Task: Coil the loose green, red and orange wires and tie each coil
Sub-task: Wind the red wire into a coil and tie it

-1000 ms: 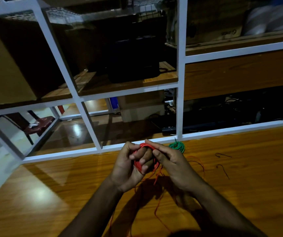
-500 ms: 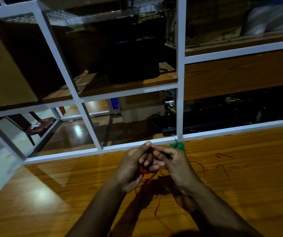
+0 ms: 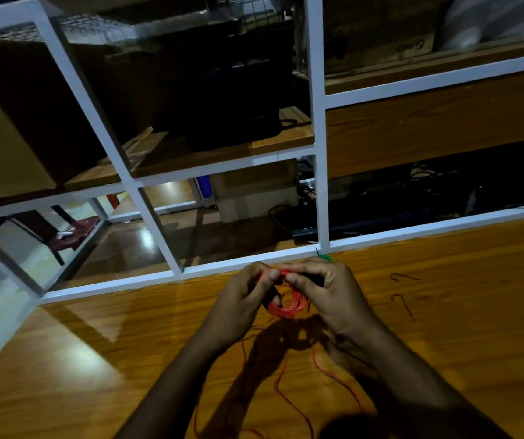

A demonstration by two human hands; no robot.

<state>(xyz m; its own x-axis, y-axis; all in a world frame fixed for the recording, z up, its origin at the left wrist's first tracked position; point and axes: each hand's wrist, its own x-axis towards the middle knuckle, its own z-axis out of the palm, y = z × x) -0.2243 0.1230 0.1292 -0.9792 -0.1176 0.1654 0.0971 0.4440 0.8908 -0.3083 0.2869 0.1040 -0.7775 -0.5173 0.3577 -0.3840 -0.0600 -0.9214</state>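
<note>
Two hands mid-frame: left hand and right hand pinching top of thin red wire coil above glossy wooden table. Light, springy, slippery; best pinched across bundled turns. Green wire coil beyond, at table's far edge.

Dim room: glossy wooden table before white-framed shelving.

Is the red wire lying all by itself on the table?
No, both the left hand and right hand hold the red wire coil above the table.
</note>
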